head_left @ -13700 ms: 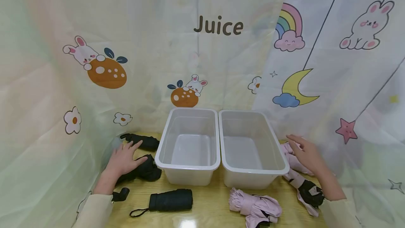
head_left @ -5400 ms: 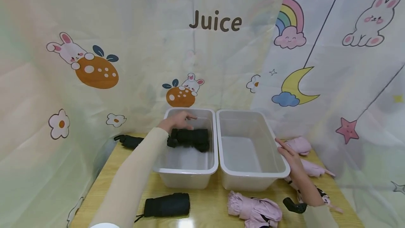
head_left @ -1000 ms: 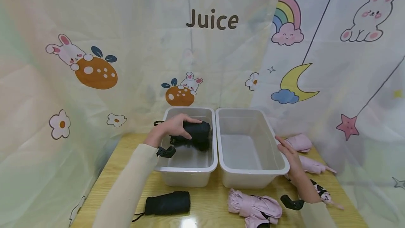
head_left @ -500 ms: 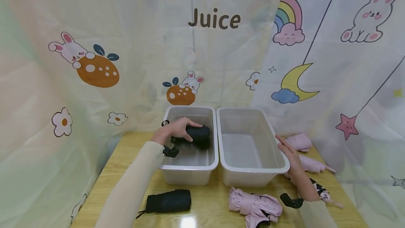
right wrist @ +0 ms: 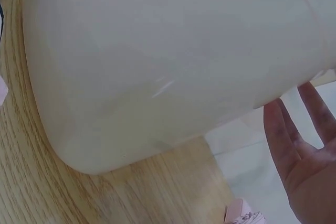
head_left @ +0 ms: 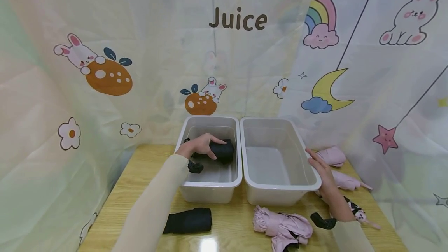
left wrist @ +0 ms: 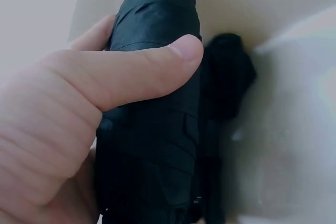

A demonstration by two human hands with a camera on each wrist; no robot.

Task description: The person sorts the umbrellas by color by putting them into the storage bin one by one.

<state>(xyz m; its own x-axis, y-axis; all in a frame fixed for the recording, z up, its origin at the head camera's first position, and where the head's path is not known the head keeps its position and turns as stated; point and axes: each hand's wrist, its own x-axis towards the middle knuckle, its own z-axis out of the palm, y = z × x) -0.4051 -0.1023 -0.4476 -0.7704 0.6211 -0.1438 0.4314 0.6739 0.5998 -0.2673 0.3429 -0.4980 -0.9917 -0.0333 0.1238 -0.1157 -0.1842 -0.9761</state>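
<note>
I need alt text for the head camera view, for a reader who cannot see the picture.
A person's left hand holds a folded black umbrella inside the left of two white plastic bins, while the right hand rests open against the empty right bin. Another black umbrella and pink umbrellas lie on the wooden table.

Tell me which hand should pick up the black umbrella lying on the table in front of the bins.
Probably the left hand, once it lets go of the umbrella it holds in the left bin. The black umbrella lies on its side; the right hand rests against the right bin.
</note>
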